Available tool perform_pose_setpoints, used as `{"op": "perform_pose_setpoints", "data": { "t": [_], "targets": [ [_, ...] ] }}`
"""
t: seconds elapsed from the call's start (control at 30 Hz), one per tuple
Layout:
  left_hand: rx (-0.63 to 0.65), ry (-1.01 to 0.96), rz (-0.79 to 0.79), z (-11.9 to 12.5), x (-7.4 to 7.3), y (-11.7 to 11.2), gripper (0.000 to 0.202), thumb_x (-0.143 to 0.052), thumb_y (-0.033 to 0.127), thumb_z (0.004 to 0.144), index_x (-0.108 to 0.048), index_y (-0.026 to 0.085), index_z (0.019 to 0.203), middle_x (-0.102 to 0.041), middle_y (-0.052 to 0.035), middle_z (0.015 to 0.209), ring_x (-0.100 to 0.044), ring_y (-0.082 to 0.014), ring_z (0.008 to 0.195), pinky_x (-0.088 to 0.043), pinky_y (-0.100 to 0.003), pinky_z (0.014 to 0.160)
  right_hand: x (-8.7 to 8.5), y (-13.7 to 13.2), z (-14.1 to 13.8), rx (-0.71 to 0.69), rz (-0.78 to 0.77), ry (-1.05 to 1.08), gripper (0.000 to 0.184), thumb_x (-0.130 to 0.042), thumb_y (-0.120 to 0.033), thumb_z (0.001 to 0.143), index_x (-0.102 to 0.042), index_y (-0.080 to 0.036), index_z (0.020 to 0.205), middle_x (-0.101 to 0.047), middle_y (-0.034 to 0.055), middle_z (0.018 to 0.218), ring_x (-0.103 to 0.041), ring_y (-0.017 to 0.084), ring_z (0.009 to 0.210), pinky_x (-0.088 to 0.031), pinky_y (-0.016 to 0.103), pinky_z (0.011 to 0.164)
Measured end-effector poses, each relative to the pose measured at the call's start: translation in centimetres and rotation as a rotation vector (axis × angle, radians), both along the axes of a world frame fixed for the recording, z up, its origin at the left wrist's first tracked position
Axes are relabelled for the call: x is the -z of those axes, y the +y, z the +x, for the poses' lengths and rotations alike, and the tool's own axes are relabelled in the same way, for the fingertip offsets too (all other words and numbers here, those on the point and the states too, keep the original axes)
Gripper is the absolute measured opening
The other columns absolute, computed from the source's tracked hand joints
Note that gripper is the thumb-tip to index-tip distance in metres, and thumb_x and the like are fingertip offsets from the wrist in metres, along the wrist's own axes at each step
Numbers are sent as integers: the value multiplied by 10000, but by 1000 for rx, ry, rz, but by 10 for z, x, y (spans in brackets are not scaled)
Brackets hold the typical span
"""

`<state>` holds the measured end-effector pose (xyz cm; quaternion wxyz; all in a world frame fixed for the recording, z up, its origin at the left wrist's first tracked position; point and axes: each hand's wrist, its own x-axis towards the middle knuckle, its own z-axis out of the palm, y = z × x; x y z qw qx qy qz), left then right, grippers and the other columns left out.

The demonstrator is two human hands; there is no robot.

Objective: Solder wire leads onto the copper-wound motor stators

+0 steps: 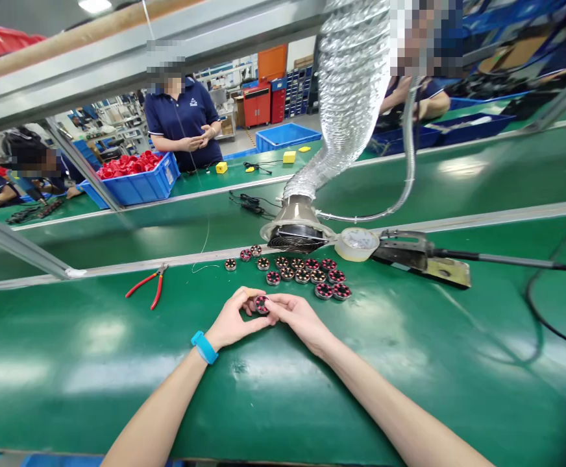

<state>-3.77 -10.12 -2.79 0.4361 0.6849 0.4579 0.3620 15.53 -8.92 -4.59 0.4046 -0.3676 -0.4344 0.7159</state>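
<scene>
A small round motor part (262,304), metal-rimmed with black and pink segments inside, is held up just over the green bench. My left hand (237,320), with a blue band at its wrist, has its fingers closed around the left side of the part. From the right, the thumb and fingers of my right hand (295,316) pinch the same part. Several similar round parts (302,275), some pink and some copper-toned inside, lie on the bench just beyond my hands. Red-handled pliers (149,284) rest to the left, apart from both hands.
A fan under an extraction hood (296,227) hangs over the back of the parts. A tape roll (357,244) and a soldering iron in its stand (422,256) are to the right. Across the divider, a person (183,123) stands by a blue crate (141,185) of red pieces.
</scene>
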Motion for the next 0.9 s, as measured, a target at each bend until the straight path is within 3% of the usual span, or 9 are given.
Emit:
{"op": "perform_pose_setpoints", "data": {
  "t": [0.13, 0.2, 0.3, 0.37, 0.5, 0.57, 0.73, 0.9],
  "targets": [
    [-76, 30, 43, 6, 2, 2, 338, -773, 367, 827, -697, 183, 1100, -622, -55, 1010, -563, -150, 818, -464, -277, 755, 0, 2, -4, -15, 39, -43, 577, -789, -662, 712, -768, -141, 959, -752, 73, 787, -655, 158, 617, -508, 293, 636],
    [-110, 37, 66, 5, 1, 4, 304, -765, 382, 837, -704, 182, 1058, -628, -52, 985, -571, -160, 836, -465, -283, 764, -2, 1, -3, 156, 144, -155, 559, -740, -665, 762, -759, -144, 964, -735, 66, 778, -604, 141, 546, -480, 285, 570],
    [-118, 137, 133, 8, 1, 8, 270, -757, 372, 844, -716, 199, 1047, -630, -48, 982, -577, -175, 879, -464, -303, 799, -11, -4, -1, 509, 472, -333, 368, -644, -526, 910, -742, -171, 905, -686, 41, 774, -512, 116, 524, -433, 274, 546],
    [-64, 281, 203, 15, 4, 14, 229, -755, 355, 840, -731, 210, 1016, -623, -44, 954, -568, -191, 903, -458, -328, 827, -17, -11, 0, 594, 734, -392, 299, -570, -385, 985, -708, -183, 814, -635, 21, 714, -514, 123, 564, -420, 267, 570],
    [89, 520, 296, 40, 13, 27, 144, -661, 271, 889, -748, 238, 999, -631, -42, 914, -547, -211, 914, -434, -371, 861, -21, -24, -4, 551, 1249, -466, 312, -538, -220, 994, -643, -185, 702, -594, 0, 593, -527, 131, 556, -388, 281, 572],
    [76, 530, 294, 51, 14, 31, 205, -667, 266, 884, -727, 244, 1078, -645, -39, 937, -555, -212, 916, -433, -376, 867, -19, -29, -8, 529, 1423, -498, 295, -546, -201, 985, -650, -184, 709, -615, -1, 582, -535, 132, 536, -370, 292, 555],
    [-89, 546, 331, 59, 9, 24, 315, -824, 396, 777, -660, 208, 968, -636, -20, 887, -556, -205, 858, -423, -375, 836, -15, -35, -13, 462, 1535, -502, 257, -545, -206, 997, -666, -169, 773, -675, 1, 624, -598, 130, 563, -411, 284, 572],
    [-98, 612, 391, 66, 8, 27, 301, -845, 407, 764, -663, 202, 888, -635, -5, 814, -560, -190, 817, -412, -356, 815, -16, -42, -15, 417, 1595, -520, 236, -567, -201, 979, -641, -170, 757, -647, -8, 605, -578, 124, 542, -415, 275, 561]
  ]
}}
